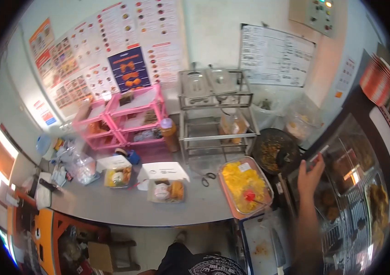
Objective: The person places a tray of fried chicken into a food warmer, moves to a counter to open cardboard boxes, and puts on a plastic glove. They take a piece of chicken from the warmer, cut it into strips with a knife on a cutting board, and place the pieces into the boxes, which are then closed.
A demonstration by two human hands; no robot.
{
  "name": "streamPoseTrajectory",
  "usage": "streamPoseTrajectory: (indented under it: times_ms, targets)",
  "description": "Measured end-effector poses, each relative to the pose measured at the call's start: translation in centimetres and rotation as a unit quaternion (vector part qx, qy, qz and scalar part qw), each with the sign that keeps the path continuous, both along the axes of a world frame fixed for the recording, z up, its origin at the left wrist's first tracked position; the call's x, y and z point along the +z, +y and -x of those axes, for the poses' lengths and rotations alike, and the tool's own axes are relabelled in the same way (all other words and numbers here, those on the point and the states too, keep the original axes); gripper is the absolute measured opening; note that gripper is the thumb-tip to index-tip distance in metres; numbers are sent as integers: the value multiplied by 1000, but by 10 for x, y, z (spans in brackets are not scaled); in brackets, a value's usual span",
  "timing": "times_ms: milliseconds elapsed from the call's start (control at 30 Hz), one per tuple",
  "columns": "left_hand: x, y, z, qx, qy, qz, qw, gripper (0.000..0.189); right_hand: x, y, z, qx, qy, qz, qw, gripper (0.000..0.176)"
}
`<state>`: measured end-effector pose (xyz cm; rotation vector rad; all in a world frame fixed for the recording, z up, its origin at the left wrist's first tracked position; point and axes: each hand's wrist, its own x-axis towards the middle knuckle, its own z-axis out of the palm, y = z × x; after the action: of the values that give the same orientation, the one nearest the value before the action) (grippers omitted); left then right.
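Note:
My right hand (311, 176) is raised beside the glass display case (341, 158) on the right. Thumb and forefinger are spread apart, and nothing shows between them. The other fingers are partly hidden. Below and left of it lies a tray of yellow food (240, 181) with a red-topped utensil (250, 195) in it. A dark wok (275, 151) with cooked bits stands just behind the hand. Of my left side, only a sliver of skin shows at the bottom edge, too little to show its fingers.
Two open food boxes, one at left (118, 176) and one at centre (166, 190), sit on the steel counter (112, 206). Scissors (207, 178) lie near a metal rack (218, 137). Pink shelves (117, 119) stand behind. A knife (277, 245) rests on a board at lower right.

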<state>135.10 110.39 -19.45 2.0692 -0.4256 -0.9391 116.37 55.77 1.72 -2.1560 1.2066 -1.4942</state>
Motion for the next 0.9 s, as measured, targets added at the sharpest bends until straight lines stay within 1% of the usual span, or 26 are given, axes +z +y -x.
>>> streamPoseTrajectory:
  times_ms: [33, 100, 133, 167, 200, 233, 267, 300, 333, 367, 400, 433, 467, 500, 533, 567, 633, 733, 800, 833, 867, 900]
  targets:
    - [1, 7, -10, 14, -5, 2, 1000, 39, 1, 2, -7, -21, 13, -2, 1000, 68]
    - [5, 14, -35, 36, -16, 12, 999, 40, -7, 9, -22, -3, 39, 28, 999, 68]
    - [4, 8, -53, 31, -20, 23, 999, 41, -7, 6, -13, -28, 54, 54, 997, 68]
    - [2, -5, -70, 23, -18, 38, 999, 41, -13, 13, -15, -65, 73, 20, 995, 66]
    - [3, -24, -86, 14, -10, 53, 998, 42, -4, 38, -10, -82, 98, 11, 992, 60]
    - [4, -42, -98, 1, 0, 61, 998, 43, -11, 59, -1, -41, 34, -49, 997, 56]
    - [8, -58, -109, -9, 7, 64, 998, 43, -27, 80, 10, -25, 95, 25, 995, 47]
    - [11, -69, -117, -17, 14, 63, 998, 44, -43, 113, 21, 16, 123, -78, 989, 40]
    - [13, -76, -125, -28, 19, 64, 997, 44, -75, 144, 34, 80, 169, -134, 973, 32]
    - [14, -77, -133, -35, 23, 58, 997, 45, -114, 189, 52, 120, 213, -247, 938, 30]
    - [13, -76, -143, -37, 30, 58, 997, 46, -140, 233, 68, 233, 327, -337, 851, 45]
    - [13, -77, -151, -44, 37, 54, 997, 46, -189, 294, 92, 208, 312, -417, 828, 54]
    - [12, -77, -159, -51, 44, 50, 996, 47, -235, 342, 113, 189, 383, -504, 751, 56]
    - [11, -75, -166, -54, 50, 47, 996, 47, -327, 405, 158, 208, 217, -549, 780, 52]
    - [9, -70, -174, -58, 57, 43, 996, 48, -211, 455, 113, -36, 160, -730, 664, 66]
    - [6, -66, -181, -60, 66, 40, 995, 49, -238, 486, 132, -47, 152, -753, 638, 62]
    - [-1, -55, -194, -59, 79, 32, 995, 50, -287, 518, 153, -69, 128, -763, 630, 55]
    - [-12, -36, -212, -57, 101, 22, 993, 52, -359, 537, 154, -81, 70, -765, 635, 46]
    - [-20, -17, -220, -43, 119, 14, 992, 53, -417, 535, 153, -57, 25, -752, 656, 43]
    - [-27, -1, -223, -33, 132, 10, 991, 53, -467, 534, 157, -16, -17, -733, 679, 42]
    - [-35, 18, -223, -18, 146, 6, 989, 54, -554, 529, 176, 74, -89, -709, 696, 42]
    - [-44, 44, -221, -2, 166, 2, 986, 55, -498, 507, 147, -28, -108, -692, 713, 40]
